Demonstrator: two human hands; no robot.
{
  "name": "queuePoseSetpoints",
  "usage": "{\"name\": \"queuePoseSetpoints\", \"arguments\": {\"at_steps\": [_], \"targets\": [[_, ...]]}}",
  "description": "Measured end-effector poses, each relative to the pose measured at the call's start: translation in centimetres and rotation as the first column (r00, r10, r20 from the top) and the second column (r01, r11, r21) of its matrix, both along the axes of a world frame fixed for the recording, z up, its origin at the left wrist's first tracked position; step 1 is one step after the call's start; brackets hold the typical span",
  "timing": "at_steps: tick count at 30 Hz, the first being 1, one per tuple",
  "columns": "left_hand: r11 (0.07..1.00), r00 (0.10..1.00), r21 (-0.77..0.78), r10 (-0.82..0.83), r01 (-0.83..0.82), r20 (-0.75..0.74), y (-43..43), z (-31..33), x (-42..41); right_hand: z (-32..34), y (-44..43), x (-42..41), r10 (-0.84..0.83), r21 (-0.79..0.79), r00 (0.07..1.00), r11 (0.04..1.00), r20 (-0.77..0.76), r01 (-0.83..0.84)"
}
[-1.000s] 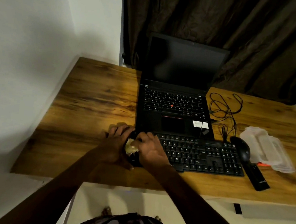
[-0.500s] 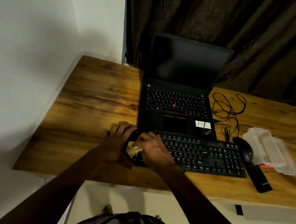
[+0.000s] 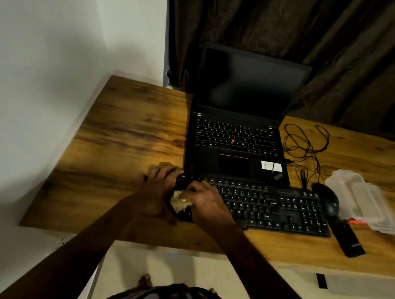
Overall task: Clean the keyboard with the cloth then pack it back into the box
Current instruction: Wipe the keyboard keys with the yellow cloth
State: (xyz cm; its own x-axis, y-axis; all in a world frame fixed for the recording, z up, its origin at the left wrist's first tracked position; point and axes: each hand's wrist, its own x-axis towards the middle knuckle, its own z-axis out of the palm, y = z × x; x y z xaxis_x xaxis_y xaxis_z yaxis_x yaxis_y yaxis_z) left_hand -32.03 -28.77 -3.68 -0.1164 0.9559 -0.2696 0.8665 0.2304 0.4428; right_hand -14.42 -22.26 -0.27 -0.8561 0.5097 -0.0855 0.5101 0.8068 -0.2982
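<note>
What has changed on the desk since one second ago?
Nothing visibly moved; only the view shifted slightly. The right hand still presses the cloth on the left end of the keyboard, and the left hand still grips that end. The laptop and mouse stayed in place.

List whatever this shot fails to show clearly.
Head view only:
- keyboard left end: covered by left hand and right hand.
- cloth: mostly under the right hand.
- black bar beside mouse: too dark to identify.
- desk right end: cut off by frame edge.
</note>
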Motion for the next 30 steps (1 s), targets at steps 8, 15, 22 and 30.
{"name": "queuePoseSetpoints", "arguments": {"at_steps": [8,15,22,30], "targets": [[1.000,1.000,-0.019,0.006,-0.006,0.029,0.0,0.5,0.2,0.3,1.6,0.9,0.032,0.025,0.999,0.999,0.034,-0.033],[1.000,1.000,-0.015,0.003,-0.002,0.005,0.0,0.2,0.0,-0.2,1.5,1.1,-0.004,0.048,1.000,0.999,0.004,0.004],[1.000,0.999,0.000,-0.010,0.010,0.044,-0.1,0.0,-0.2,-1.0,0.5,2.6,0.000,0.112,1.000,0.994,-0.024,0.003],[1.000,0.998,-0.006,-0.021,0.021,0.061,0.0,-0.3,-0.3,-0.4,1.0,2.4,-0.043,0.091,0.999,0.995,-0.005,0.044]]}}
